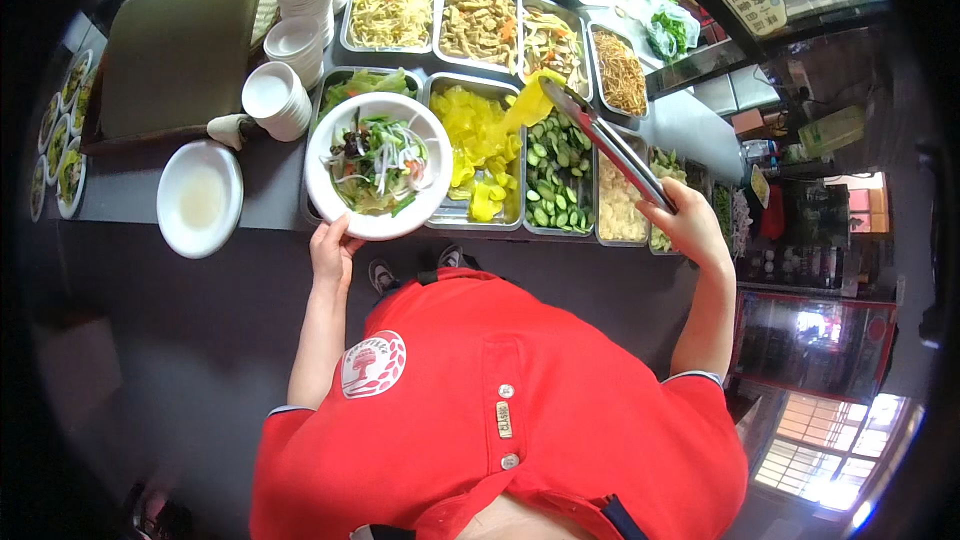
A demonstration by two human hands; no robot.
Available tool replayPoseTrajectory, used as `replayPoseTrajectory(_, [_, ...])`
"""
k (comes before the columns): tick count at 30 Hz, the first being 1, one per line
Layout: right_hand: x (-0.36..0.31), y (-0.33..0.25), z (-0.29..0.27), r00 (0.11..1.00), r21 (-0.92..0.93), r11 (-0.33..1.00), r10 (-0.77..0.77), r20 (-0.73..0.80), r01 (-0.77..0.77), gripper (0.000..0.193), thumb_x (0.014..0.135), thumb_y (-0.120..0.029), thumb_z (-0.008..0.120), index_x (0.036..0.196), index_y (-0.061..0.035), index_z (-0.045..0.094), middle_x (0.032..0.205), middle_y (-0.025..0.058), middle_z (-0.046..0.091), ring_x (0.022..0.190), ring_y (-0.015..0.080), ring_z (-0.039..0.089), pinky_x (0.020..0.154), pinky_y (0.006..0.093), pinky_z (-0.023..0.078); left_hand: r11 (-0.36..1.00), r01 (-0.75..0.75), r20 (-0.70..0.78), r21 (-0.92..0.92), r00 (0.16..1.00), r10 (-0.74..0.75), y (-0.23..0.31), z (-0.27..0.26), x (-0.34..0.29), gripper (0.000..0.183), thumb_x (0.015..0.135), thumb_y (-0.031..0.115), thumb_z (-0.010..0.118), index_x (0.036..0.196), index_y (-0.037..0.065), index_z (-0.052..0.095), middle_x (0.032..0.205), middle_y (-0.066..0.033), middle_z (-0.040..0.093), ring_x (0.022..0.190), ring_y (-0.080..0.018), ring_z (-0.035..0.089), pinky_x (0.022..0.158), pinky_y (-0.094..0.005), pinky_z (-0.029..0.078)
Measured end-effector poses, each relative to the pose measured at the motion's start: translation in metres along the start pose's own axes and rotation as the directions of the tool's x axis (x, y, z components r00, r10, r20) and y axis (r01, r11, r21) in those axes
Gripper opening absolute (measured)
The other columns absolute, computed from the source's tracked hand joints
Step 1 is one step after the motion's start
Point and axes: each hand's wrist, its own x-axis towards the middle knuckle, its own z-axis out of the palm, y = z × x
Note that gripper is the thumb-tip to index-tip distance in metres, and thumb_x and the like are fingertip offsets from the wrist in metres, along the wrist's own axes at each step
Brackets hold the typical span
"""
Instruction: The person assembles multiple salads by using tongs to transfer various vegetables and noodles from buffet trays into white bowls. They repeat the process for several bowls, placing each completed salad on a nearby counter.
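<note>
My left hand (332, 250) grips the near rim of a white bowl (436, 155), its thumb over the edge. Inside the bowl lies a mix of greens (384, 150), pale shreds and dark bits. My right hand (692, 227) is closed round the handles of metal tongs (615, 140). Between the tips of the tongs hangs a yellow sheet-like slice (530, 105), above a tray of the same yellow slices (466, 135). Just right of that stands a tray of sliced cucumber (557, 172), partly under the tongs.
Trays of noodles (390, 8), brown strips (478, 20) and other foods line the back. At left are stacked white bowls (276, 100), a large brown tray (175, 55) and a white plate (200, 200) near the counter edge. A glass panel (690, 70) slants at the upper right.
</note>
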Motion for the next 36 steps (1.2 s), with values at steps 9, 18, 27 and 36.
replayPoseTrajectory(9, [-0.006, -0.03, -0.023, 0.987, -0.036, 0.992, -0.126, -0.099, 0.123, 0.025, 0.082, -0.027, 0.074, 0.091, -0.0065, 0.065, 0.063, 0.0084, 0.056, 0.055, 0.0172, 0.052, 0.056, 0.0308, 0.042, 0.997, 0.062, 0.083, 0.052, 0.994, -0.066, -0.012, 0.024, 0.013, 0.023, 0.092, 0.017, 0.059, 0.108, 0.0, 0.06, 0.098, -0.0101, 0.067, 0.085, -0.0181, 0.067, 0.068, -0.0319, 0.057])
replayPoseTrajectory(18, [0.001, -0.063, -0.01, 0.98, -0.022, 0.981, -0.19, 0.064, 0.192, 0.028, 0.08, -0.027, 0.076, 0.091, -0.0055, 0.063, 0.062, 0.0082, 0.053, 0.056, 0.0162, 0.051, 0.057, 0.033, 0.043, 0.993, 0.093, 0.14, 0.073, 0.985, -0.103, -0.009, 0.05, 0.014, 0.024, 0.092, 0.018, 0.059, 0.104, -0.002, 0.059, 0.095, -0.0123, 0.067, 0.082, -0.02, 0.066, 0.072, -0.0345, 0.057])
replayPoseTrajectory(27, [0.049, -0.083, 0.043, 0.911, -0.032, 0.993, -0.093, 0.401, 0.116, 0.038, 0.083, -0.04, 0.07, 0.09, -0.0038, 0.062, 0.065, 0.0076, 0.059, 0.052, 0.0171, 0.058, 0.05, 0.0325, 0.045, 0.998, 0.055, 0.14, 0.021, 0.989, -0.057, -0.005, 0.048, 0.024, 0.023, 0.092, 0.016, 0.058, 0.109, 0.0, 0.059, 0.099, -0.009, 0.066, 0.087, -0.0171, 0.066, 0.074, -0.0317, 0.058])
replayPoseTrajectory(36, [0.037, -0.082, 0.043, 0.955, -0.281, 0.914, -0.26, 0.146, 0.292, 0.041, 0.079, -0.045, 0.071, 0.085, -0.0067, 0.059, 0.074, 0.0139, 0.065, 0.073, 0.0347, 0.065, 0.064, 0.0423, 0.049, 0.998, 0.036, 0.16, -0.057, 0.987, -0.026, 0.002, 0.04, 0.03, 0.026, 0.092, 0.015, 0.057, 0.114, 0.0, 0.057, 0.101, -0.0092, 0.066, 0.088, -0.017, 0.067, 0.075, -0.0312, 0.059])
